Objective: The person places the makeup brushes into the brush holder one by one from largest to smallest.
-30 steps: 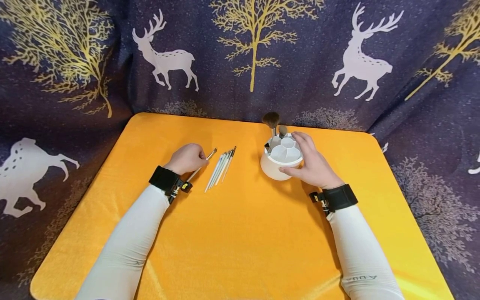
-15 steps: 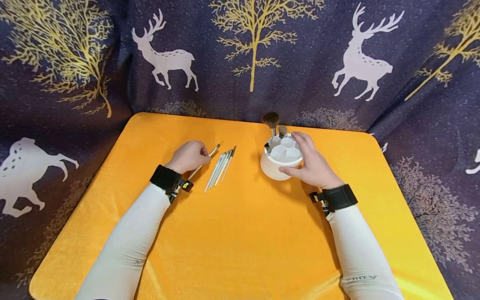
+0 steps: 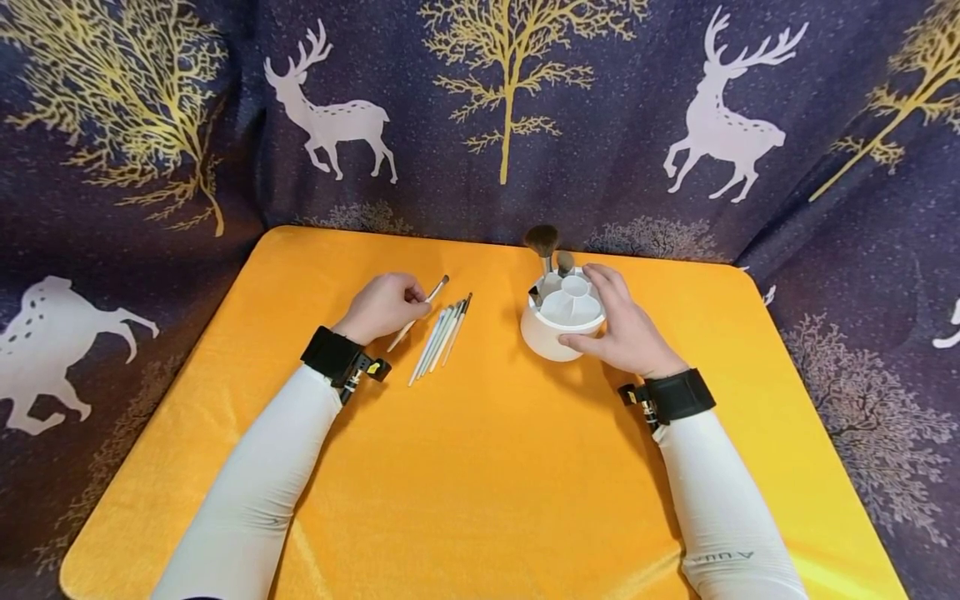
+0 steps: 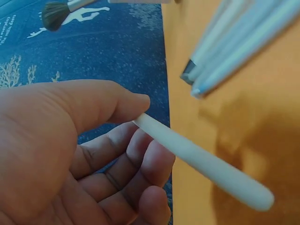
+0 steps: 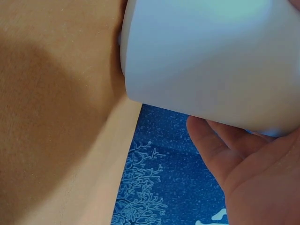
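My left hand (image 3: 384, 307) pinches a thin makeup brush (image 3: 438, 287) between thumb and fingers. Its dark bristles point up and away; its pale handle (image 4: 211, 166) slants out below my fingertips in the left wrist view. Just right of that hand, several slim makeup brushes (image 3: 438, 340) lie side by side on the table. My right hand (image 3: 626, 327) grips the white round brush holder (image 3: 547, 337) from its right side, thumb in front and fingers at the back. Inside its divided top stand a large fluffy brush (image 3: 542, 240), a smaller rounded brush (image 3: 566, 263) and a dark-tipped one (image 3: 535, 293).
An orange cloth covers the table (image 3: 480, 467). Behind it hangs a dark blue curtain (image 3: 450, 200) printed with white deer and yellow trees. The brush holder stands near the table's far edge. Both wrists wear black straps with small cameras.
My left hand has shifted slightly right and away from me, carrying the pinched makeup brush with it, bristles farther up. The right hand and the brush holder have stayed in place.
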Available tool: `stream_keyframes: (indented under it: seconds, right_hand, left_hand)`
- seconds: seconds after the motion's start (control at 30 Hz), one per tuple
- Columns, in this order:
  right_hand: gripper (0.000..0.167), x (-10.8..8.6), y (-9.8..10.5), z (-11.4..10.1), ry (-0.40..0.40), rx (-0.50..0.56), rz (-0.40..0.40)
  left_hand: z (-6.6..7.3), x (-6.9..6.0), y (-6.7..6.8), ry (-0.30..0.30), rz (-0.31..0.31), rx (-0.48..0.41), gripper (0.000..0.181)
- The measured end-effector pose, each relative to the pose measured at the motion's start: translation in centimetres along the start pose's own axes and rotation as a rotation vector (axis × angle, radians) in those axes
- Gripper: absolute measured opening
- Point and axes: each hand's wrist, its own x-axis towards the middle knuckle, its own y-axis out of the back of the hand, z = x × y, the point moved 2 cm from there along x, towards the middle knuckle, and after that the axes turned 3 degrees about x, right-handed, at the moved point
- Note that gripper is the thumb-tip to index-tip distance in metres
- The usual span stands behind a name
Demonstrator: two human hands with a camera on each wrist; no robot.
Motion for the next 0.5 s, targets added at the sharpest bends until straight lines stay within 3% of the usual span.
stream_keyframes:
  seconds: [0.5]
  right_hand:
    - [0.115,0.0,0.0,-0.3,-0.01,-0.001,-0.001]
  left_hand:
    - [2.0,0.8,0.7,-0.045,0.054,-0.106,0.013]
